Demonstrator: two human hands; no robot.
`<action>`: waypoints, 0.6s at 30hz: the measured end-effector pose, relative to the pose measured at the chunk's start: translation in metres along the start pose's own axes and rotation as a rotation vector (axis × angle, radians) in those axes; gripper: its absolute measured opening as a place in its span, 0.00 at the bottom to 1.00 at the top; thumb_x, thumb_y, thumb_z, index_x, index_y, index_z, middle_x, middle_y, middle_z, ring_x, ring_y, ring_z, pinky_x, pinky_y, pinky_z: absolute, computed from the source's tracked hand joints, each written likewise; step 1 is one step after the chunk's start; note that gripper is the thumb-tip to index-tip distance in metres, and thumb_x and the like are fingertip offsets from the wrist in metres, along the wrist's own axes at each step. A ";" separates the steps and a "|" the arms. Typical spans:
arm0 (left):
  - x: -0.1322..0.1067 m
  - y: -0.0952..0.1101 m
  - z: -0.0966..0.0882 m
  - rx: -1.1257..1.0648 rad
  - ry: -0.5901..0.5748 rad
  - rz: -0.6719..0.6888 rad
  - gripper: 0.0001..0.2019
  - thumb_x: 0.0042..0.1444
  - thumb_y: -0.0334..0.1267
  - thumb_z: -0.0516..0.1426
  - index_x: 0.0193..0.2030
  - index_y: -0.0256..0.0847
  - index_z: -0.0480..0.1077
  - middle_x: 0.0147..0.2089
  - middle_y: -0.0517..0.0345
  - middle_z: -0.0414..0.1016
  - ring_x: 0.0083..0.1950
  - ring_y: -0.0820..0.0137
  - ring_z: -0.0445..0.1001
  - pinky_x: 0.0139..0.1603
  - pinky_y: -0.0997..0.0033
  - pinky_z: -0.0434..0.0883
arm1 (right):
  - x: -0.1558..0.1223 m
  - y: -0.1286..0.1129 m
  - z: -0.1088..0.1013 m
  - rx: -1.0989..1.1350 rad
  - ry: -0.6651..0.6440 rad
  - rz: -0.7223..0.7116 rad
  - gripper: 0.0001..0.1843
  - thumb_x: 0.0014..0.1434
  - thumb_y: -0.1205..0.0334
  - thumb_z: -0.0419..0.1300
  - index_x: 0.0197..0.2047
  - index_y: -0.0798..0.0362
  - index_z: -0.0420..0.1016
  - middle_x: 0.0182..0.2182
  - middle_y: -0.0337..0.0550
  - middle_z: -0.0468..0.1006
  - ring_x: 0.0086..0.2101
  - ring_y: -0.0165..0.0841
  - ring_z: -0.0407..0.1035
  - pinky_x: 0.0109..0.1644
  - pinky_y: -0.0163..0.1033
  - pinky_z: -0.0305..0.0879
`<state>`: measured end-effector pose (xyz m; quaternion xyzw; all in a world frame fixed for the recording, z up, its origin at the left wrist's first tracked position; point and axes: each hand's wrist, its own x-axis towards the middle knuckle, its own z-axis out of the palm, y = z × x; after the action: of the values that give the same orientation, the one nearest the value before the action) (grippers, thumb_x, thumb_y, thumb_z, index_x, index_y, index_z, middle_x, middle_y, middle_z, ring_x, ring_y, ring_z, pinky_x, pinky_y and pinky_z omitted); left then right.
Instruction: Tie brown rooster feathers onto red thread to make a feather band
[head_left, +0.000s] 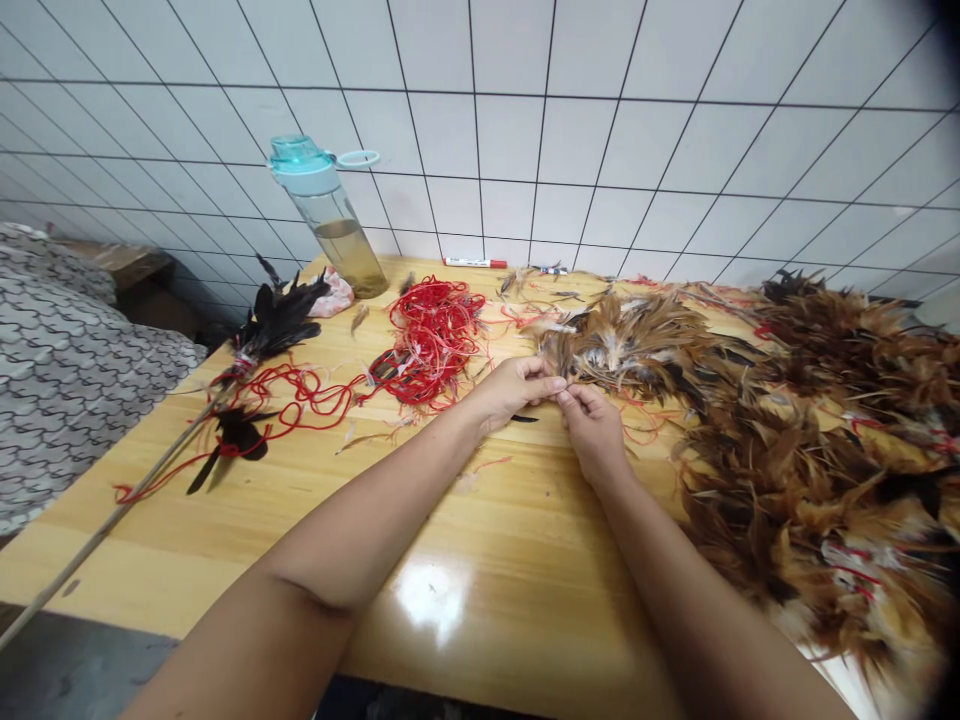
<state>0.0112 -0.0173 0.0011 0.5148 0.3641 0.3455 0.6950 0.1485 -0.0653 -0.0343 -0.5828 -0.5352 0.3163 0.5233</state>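
Observation:
My left hand (516, 388) and my right hand (592, 420) meet over the middle of the wooden table (420, 520). Both pinch the edge of a strip of brown feathers (637, 345), fingers closed on it. The strip runs into a large heap of brown and black feathers (825, 450) covering the table's right side. A tangle of red string (431, 340) lies just left of my left hand.
A thin stick with black feathers bound at its top (255, 335) lies across the left of the table, red string trailing from it. A teal-capped water bottle (330, 215) stands at the back by the tiled wall. A red marker (475, 263) lies behind. Patterned bedding (67, 370) sits left.

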 end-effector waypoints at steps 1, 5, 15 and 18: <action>0.000 0.000 -0.002 -0.007 -0.023 -0.003 0.24 0.35 0.51 0.70 0.28 0.35 0.66 0.22 0.65 0.66 0.23 0.81 0.58 0.25 0.78 0.52 | 0.000 0.000 0.000 -0.004 -0.009 0.000 0.12 0.55 0.53 0.57 0.25 0.51 0.70 0.23 0.37 0.64 0.29 0.32 0.61 0.35 0.38 0.59; 0.001 0.000 -0.008 -0.020 -0.073 -0.007 0.23 0.35 0.48 0.71 0.28 0.34 0.67 0.23 0.64 0.68 0.24 0.81 0.62 0.27 0.79 0.56 | -0.001 -0.002 -0.001 -0.020 -0.068 -0.022 0.13 0.56 0.53 0.56 0.26 0.51 0.70 0.22 0.36 0.62 0.29 0.32 0.60 0.35 0.37 0.58; 0.004 -0.003 -0.018 -0.069 -0.168 -0.034 0.22 0.36 0.45 0.71 0.29 0.33 0.67 0.23 0.64 0.68 0.24 0.81 0.65 0.28 0.79 0.59 | -0.003 -0.008 -0.001 -0.057 -0.145 -0.115 0.13 0.56 0.53 0.56 0.27 0.51 0.75 0.26 0.39 0.68 0.30 0.32 0.62 0.38 0.38 0.61; 0.005 -0.004 -0.019 -0.097 -0.172 -0.040 0.23 0.35 0.45 0.72 0.29 0.33 0.67 0.24 0.63 0.69 0.24 0.81 0.65 0.28 0.79 0.60 | -0.002 -0.008 0.000 -0.048 -0.146 -0.120 0.12 0.56 0.54 0.57 0.27 0.51 0.76 0.26 0.39 0.69 0.30 0.32 0.63 0.38 0.38 0.62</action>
<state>-0.0023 -0.0056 -0.0068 0.5009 0.2962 0.3033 0.7545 0.1458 -0.0687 -0.0269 -0.5376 -0.6131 0.3132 0.4868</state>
